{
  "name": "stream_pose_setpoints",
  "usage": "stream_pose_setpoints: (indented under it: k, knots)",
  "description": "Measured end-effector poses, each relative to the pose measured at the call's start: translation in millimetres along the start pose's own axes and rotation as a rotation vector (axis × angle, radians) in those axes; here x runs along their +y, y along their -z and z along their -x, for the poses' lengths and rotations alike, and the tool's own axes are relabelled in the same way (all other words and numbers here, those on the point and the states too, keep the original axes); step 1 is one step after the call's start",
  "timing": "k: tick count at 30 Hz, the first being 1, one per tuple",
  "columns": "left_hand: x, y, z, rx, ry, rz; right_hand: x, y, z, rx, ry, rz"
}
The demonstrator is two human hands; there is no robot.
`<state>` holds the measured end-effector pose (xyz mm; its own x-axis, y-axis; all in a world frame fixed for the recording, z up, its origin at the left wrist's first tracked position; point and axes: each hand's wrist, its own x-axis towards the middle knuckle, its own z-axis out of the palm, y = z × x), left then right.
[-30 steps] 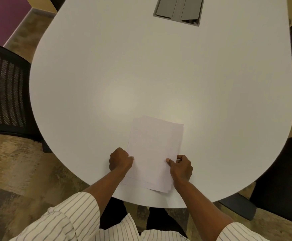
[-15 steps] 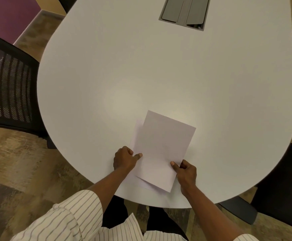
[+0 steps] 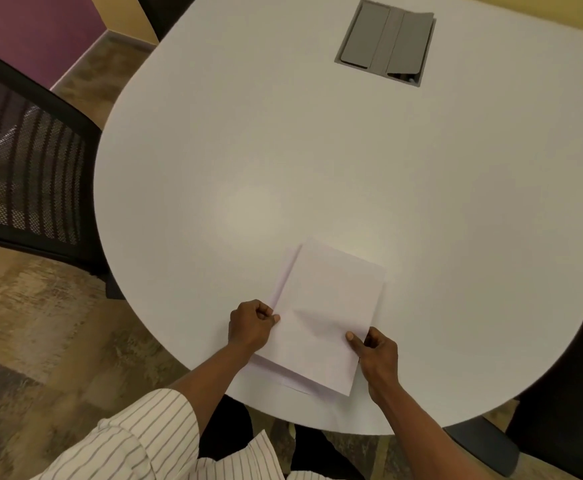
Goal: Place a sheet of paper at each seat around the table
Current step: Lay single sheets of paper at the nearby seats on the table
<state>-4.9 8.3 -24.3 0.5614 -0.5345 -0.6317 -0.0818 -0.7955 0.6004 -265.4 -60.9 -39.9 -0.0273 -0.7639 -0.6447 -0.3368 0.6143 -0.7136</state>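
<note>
Top sheet swung back over stack, left hand and right hand pinching it

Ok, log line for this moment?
state: top sheet askew on paper stack, table near edge | left hand: pinches paper stack left edge | right hand: pinches top sheet right edge | placed: none in view

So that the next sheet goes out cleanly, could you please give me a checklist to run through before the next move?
1. Top sheet fanned off the stack: ok, it lies askew on it.
2. Right hand pinching top sheet's right edge: ok.
3. Left hand steadying the stack: cannot tell; its thumb meets the paper's left edge.
4. Only one sheet taken: cannot tell.
5. Table before the mesh chair bare of paper: ok.
</note>
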Motion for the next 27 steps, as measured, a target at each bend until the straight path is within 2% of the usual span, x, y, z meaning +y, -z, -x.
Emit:
stream_pose_setpoints:
  k: [13,20,27]
  knots:
    - [-17,82,-42,0.000,-0.025,0.064,-25,-87,14,0.089,0.091,0.136]
    - [-28,141,-57,0.045,-0.069,0.040,-40,-145,50,0.042,0.103,0.140]
    - [-31,171,-59,0.146,-0.101,-0.006,-66,-161,57,-0.065,0.097,0.083]
